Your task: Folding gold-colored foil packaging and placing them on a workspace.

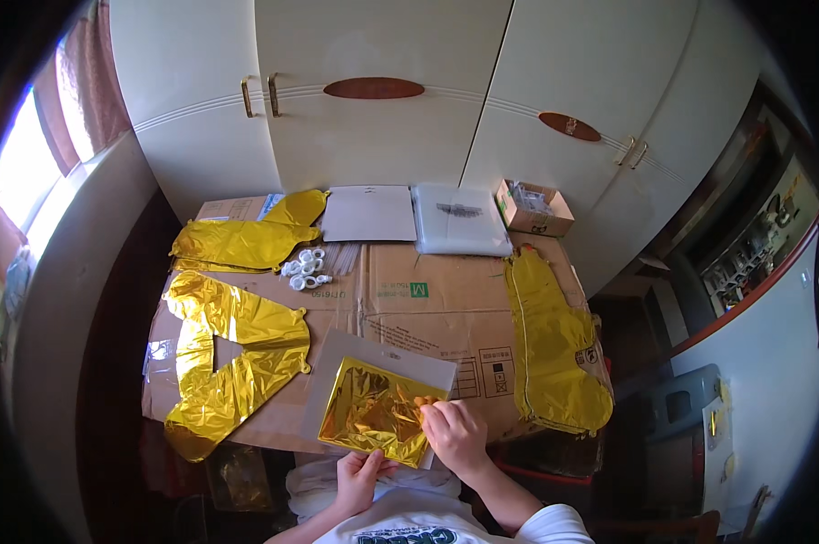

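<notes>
Evidently unfolding: left hand [358, 473] pinches the folded gold foil balloon [374, 410]; right hand [455, 435] apparently grips its edge, needing gentle spreading.

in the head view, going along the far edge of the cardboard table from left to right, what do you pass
Flat gold foil balloon → grey sheet → clear plastic bag → small open cardboard box.
</notes>
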A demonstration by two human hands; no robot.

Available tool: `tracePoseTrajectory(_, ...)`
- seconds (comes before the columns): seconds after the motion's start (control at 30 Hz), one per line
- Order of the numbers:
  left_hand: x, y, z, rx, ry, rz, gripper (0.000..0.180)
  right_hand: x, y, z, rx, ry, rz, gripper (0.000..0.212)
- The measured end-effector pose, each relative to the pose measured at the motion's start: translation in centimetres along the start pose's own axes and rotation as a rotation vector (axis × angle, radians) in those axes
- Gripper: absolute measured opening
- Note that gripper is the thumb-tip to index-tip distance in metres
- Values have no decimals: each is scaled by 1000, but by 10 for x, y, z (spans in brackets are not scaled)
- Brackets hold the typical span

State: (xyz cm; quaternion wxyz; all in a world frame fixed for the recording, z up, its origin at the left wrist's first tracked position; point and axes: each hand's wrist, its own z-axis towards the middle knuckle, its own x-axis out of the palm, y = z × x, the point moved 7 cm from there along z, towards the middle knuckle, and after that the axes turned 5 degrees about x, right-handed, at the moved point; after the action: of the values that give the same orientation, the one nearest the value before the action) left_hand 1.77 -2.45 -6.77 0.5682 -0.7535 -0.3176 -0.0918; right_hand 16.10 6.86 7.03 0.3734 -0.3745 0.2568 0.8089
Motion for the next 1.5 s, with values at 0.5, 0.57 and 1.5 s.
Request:
tracePoseTrajectory(0.5, 1, -2, 5, 9, 86, 97, 20, -2, 2, 11, 55, 27, -4, 22)
tracePoseTrajectory(0.57, 3, -4, 5, 18, 99, 133, 20, -1, 9, 21, -14, -3, -23, 23)
tracePoseTrajectory(1.5, -7, 1, 6, -79, 57, 213, 22, 34, 80, -13, -273, 257, 107, 27)
